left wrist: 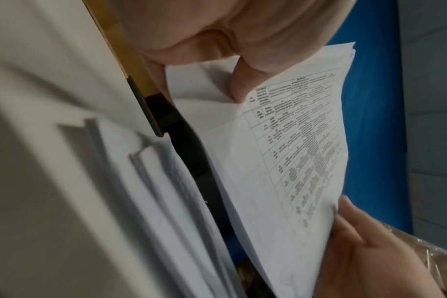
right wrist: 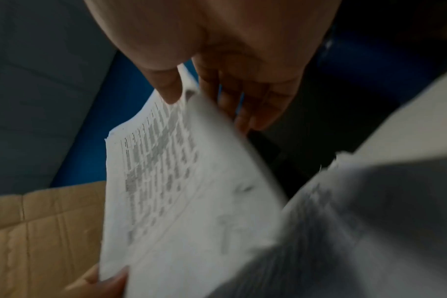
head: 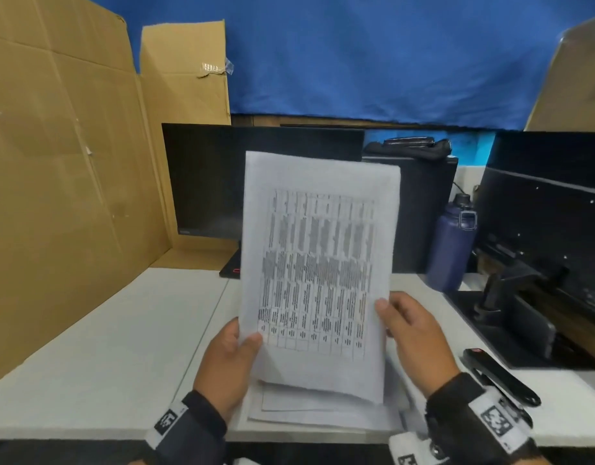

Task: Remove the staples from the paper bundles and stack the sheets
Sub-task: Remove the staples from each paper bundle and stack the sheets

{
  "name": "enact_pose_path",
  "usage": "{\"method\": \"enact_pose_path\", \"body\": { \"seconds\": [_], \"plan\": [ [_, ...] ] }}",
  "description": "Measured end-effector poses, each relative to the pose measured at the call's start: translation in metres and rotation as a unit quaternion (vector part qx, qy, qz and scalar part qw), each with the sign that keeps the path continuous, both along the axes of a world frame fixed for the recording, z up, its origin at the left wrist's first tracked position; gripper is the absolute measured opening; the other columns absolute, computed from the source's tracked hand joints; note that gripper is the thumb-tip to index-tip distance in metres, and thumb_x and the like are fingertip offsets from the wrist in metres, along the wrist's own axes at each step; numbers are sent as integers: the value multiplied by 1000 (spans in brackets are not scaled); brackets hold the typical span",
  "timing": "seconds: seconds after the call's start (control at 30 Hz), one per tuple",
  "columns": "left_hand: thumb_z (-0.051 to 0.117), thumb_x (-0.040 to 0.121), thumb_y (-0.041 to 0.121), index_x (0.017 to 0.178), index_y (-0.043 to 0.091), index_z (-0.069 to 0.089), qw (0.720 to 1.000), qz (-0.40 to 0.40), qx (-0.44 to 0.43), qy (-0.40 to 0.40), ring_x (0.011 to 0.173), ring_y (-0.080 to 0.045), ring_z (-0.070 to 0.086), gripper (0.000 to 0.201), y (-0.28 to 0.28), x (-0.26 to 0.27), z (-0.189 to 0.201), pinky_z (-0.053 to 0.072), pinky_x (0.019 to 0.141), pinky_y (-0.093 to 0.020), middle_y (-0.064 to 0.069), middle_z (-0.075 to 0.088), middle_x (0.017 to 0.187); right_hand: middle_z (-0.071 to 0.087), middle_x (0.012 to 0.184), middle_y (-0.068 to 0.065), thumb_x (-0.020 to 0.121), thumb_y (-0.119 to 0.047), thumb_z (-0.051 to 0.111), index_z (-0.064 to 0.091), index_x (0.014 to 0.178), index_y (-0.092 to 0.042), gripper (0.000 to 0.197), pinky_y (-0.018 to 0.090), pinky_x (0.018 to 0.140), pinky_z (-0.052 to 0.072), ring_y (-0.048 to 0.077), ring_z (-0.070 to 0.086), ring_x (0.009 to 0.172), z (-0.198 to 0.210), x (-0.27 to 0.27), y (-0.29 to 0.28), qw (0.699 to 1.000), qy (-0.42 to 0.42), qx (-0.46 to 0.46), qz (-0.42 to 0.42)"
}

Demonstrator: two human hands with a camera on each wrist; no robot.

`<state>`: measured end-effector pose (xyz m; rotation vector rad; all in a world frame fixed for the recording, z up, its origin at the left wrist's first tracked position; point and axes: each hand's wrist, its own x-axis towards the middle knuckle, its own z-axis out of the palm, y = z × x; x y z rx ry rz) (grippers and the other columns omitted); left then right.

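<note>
The bench (head: 122,347) is a white surface fenced by cardboard sheets (head: 54,162) on its far left side, probably to screen the work area. Behind the paper bundle stand a dark monitor (head: 205,182) and, to the right of the bundle, a blue water bottle (head: 452,243).

The paper bundle (head: 318,266) is held upright above the bench, printed table facing the person, most likely so that its corners can be checked for a staple. No staple can be made out in any view.

Directly under the bundle a loose stack of sheets (head: 323,414) lies flat at the bench's near edge, apparently the pile to which freed sheets go.

To the right of the bundle, near the bench's edge, lies a black stapler-like tool (head: 497,374), untouched and within reach of the right hand.

The left hand (head: 229,357) pinches the bundle's lower left edge, thumb on the printed face and fingers behind. The right hand (head: 413,333) grips the lower right edge in the same way, thumb in front. The two-sided hold appears to keep the limp sheets from sagging.
</note>
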<state>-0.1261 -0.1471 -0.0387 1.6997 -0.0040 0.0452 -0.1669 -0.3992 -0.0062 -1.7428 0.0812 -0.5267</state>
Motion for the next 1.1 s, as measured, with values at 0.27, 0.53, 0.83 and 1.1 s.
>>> {"method": "enact_pose_path", "body": {
  "seconds": [0.27, 0.53, 0.83, 1.1],
  "plan": [
    [54, 104, 3, 122, 21, 71, 990, 13, -142, -1, 111, -17, 74, 30, 5, 1, 21, 55, 100, -39, 5, 79, 117, 55, 131, 1, 89, -54, 57, 56, 126, -39, 41, 53, 99, 48, 29, 50, 118, -24, -26, -118, 803, 321, -425, -267],
    [52, 104, -1, 120, 21, 71, 981, -44, -190, -2, 116, -19, 72, 33, -5, -15, 34, 54, 99, -39, 1, 78, 120, 50, 147, 0, 95, -47, 56, 54, 135, -34, 43, 40, 112, 41, 20, 52, 131, -50, -37, -98, 805, 334, -482, -85],
    [50, 105, 3, 131, 23, 65, 980, -79, -181, -5, 123, -24, 68, 36, 2, -25, 40, 46, 114, -51, 1, 75, 128, 67, 94, 11, 96, -14, 59, 56, 101, -19, 8, 46, 78, 54, 28, 67, 86, -22, -38, -81, 960, 224, -136, -101],
    [48, 105, 3, 132, 19, 65, 980, -88, -174, 23, 122, -27, 69, 36, -3, -29, 41, 45, 114, -51, -3, 76, 126, 61, 80, 10, 80, -11, 76, 75, 100, -11, 20, 38, 64, 46, 19, 56, 65, 23, -64, -17, 959, 164, 216, 80]
  ]
}}
